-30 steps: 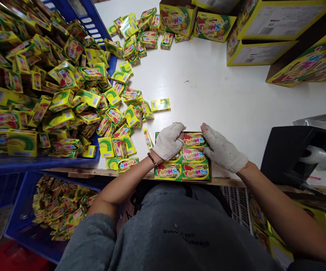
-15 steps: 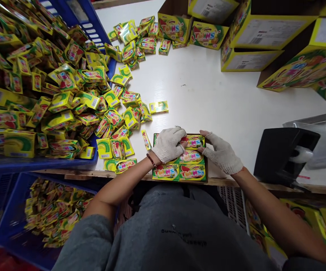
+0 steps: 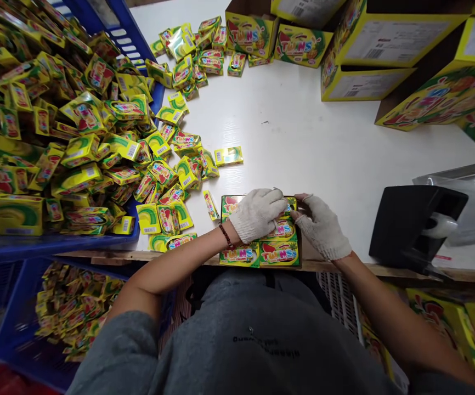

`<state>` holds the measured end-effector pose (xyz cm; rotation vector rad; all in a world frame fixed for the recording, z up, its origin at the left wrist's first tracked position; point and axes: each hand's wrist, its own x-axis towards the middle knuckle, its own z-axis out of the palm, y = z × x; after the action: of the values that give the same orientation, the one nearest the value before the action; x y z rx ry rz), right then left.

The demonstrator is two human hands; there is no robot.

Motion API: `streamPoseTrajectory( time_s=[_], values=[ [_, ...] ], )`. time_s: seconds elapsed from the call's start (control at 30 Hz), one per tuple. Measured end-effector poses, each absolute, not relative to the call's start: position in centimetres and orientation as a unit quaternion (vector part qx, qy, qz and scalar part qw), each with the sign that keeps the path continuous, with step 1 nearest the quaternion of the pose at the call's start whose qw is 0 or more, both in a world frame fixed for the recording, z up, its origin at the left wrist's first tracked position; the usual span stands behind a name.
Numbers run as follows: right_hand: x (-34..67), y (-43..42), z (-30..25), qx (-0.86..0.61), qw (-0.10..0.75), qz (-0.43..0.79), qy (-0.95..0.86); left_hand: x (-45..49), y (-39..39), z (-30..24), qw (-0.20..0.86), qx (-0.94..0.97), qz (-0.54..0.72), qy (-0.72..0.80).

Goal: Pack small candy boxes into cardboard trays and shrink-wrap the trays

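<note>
An open carton (image 3: pixel 299 247) at the table's near edge holds rows of small yellow-green "Twins" candy boxes (image 3: pixel 278 253). My left hand (image 3: pixel 258 214), in a white knit glove, lies curled over the boxes in the carton's far half. My right hand (image 3: pixel 322 227), also gloved, rests at the carton's far right corner, its fingertips pinched on the top right box beside the left hand's fingers. A loose pile of the same small boxes (image 3: pixel 167 170) lies to the left of the carton.
A blue crate (image 3: pixel 147 44) heaped with candy boxes fills the left; another blue crate (image 3: pixel 11 334) sits below the table. Large yellow cartons (image 3: pixel 365 82) stand at the back right. A black tape dispenser (image 3: pixel 414 225) stands right of the carton.
My left hand has slid right across the carton's top row, meeting my right hand at the far right corner. The right hand has drawn in slightly.
</note>
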<state>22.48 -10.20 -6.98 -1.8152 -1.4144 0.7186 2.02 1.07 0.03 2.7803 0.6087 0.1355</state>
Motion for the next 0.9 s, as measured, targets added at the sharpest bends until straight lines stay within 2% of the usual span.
streamPoseTrajectory(
  time_s=[0.23,0.37,0.47,0.6,0.77,0.9],
  values=[
    [23.7,-8.4,-5.5,-0.687,0.328,0.315,-0.567,3.5,1.3,-0.3,0.130,0.967,0.037,0.217],
    [23.3,-8.5,-5.6,-0.681,0.295,0.277,-0.610,3.1,0.7,-0.8,0.090,0.977,0.039,0.189],
    [22.4,-9.2,-6.1,-0.696,0.317,0.262,-0.588,3.0,0.5,-0.9,0.083,0.982,0.045,0.164],
    [21.7,-10.1,-6.6,-0.705,0.365,0.316,-0.520,3.4,0.5,-0.4,0.086,0.989,0.014,0.122],
    [21.9,-10.5,-6.6,-0.724,0.340,0.290,-0.525,4.7,0.5,0.9,0.092,0.984,-0.064,0.138],
    [22.0,-10.4,-6.8,-0.717,0.332,0.286,-0.543,4.3,-0.8,1.7,0.101,0.984,-0.051,0.136]
  ],
)
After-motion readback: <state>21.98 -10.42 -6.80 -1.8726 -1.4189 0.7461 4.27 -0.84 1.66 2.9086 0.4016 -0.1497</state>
